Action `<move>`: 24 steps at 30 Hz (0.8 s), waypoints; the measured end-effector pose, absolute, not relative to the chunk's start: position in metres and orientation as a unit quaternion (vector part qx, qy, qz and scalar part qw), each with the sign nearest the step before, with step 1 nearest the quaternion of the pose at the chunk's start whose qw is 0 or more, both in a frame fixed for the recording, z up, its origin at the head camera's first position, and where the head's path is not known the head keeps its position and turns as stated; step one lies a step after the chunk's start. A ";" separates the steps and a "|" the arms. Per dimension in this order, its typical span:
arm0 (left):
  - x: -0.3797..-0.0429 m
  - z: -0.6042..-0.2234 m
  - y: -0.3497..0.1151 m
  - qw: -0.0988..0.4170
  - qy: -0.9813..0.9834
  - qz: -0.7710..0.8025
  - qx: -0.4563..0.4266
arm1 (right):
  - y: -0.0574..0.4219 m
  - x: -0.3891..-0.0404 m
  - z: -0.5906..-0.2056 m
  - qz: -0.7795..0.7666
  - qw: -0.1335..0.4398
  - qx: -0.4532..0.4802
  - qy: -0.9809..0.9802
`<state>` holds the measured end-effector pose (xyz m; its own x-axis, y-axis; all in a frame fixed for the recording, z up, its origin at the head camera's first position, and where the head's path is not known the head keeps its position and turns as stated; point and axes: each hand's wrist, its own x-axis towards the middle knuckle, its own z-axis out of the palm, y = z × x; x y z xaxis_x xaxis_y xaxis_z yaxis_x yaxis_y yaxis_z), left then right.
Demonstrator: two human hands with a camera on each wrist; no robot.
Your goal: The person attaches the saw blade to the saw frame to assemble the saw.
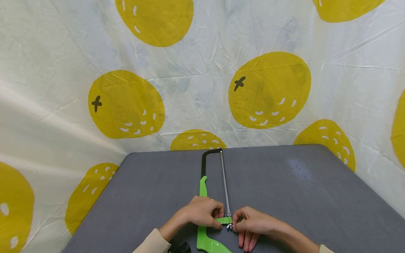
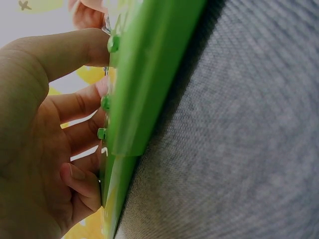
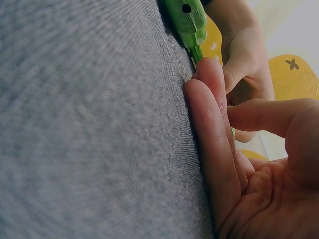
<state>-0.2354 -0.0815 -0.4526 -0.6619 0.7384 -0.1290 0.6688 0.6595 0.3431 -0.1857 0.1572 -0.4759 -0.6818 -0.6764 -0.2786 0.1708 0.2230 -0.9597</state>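
A hacksaw (image 1: 203, 191) lies on the grey table with its green handle (image 1: 210, 243) toward me and its black front bow (image 1: 204, 163) pointing away. Its thin blade (image 1: 225, 184) runs along the right side to a green arm near the handle. My left hand (image 1: 204, 212) grips that green part, thumb on the near side and fingers curled beyond it; the left wrist view shows the green frame (image 2: 149, 74) close up. At the arm's end is a small metal wing nut (image 1: 229, 227). My right hand (image 1: 253, 225) pinches at its right side, partly covering it, with the other fingers extended downward.
The grey cloth-covered table (image 1: 284, 196) spreads around the saw. A white curtain with yellow fruit prints (image 1: 269, 89) hangs behind and along the sides. A small black object (image 1: 181, 247) shows beside my left sleeve at the bottom edge.
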 end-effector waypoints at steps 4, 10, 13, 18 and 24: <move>-0.236 -0.453 -0.082 0.131 0.901 0.136 0.390 | 0.157 -0.186 -0.476 -0.596 0.354 -0.182 0.697; -0.237 -0.453 -0.081 0.133 0.901 0.136 0.389 | 0.157 -0.186 -0.476 -0.599 0.354 -0.187 0.694; -0.237 -0.453 -0.081 0.136 0.901 0.137 0.388 | 0.158 -0.186 -0.476 -0.600 0.356 -0.186 0.692; -0.238 -0.454 -0.081 0.136 0.901 0.136 0.389 | 0.159 -0.187 -0.477 -0.601 0.360 -0.188 0.689; -0.237 -0.454 -0.080 0.133 0.902 0.134 0.387 | 0.159 -0.187 -0.477 -0.600 0.358 -0.186 0.691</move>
<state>-0.2367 -0.0803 -0.4541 -0.6644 0.7349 -0.1364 0.6634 0.6638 0.3453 -0.1872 0.1591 -0.4773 -0.6747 -0.6861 -0.2723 0.1731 0.2115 -0.9619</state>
